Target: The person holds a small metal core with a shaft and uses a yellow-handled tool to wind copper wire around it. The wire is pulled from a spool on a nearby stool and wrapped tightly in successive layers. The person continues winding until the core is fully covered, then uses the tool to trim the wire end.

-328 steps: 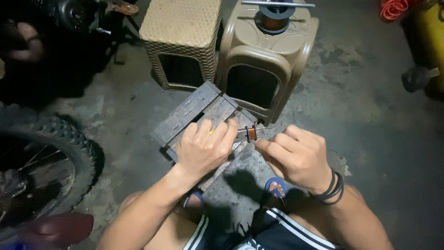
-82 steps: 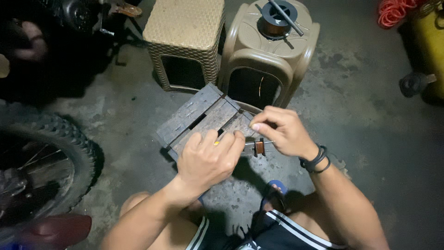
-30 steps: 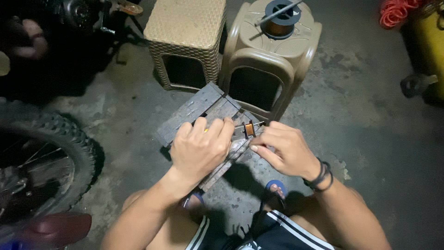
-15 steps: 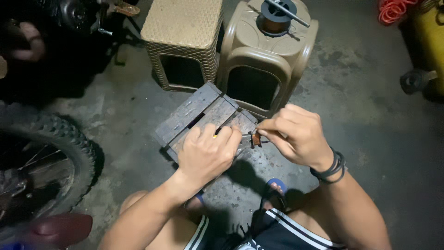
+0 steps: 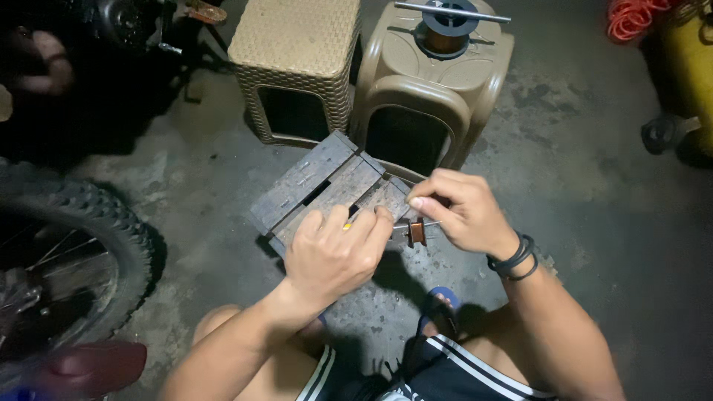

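Note:
A small copper-wound coil [image 5: 417,232] sits on a thin metal rod between my two hands, just above a low wooden slat bench [image 5: 312,186]. My left hand [image 5: 334,252] is closed around the rod's left end, fingers curled. My right hand [image 5: 460,212] pinches at the coil's right side, with thumb and forefinger together above it. A dark band is on my right wrist. What my right fingertips hold is too small to make out.
Two plastic stools stand behind the bench: a woven tan one [image 5: 297,67] and a brown one [image 5: 434,89] carrying a wire spool [image 5: 445,30] on a rod. A motorcycle tyre [image 5: 67,252] is at left, an orange hose [image 5: 631,18] and yellow object at top right.
My right hand has shifted up and back over the coil while my left hand stayed on the rod. The coil remains between them over the bench's near edge.

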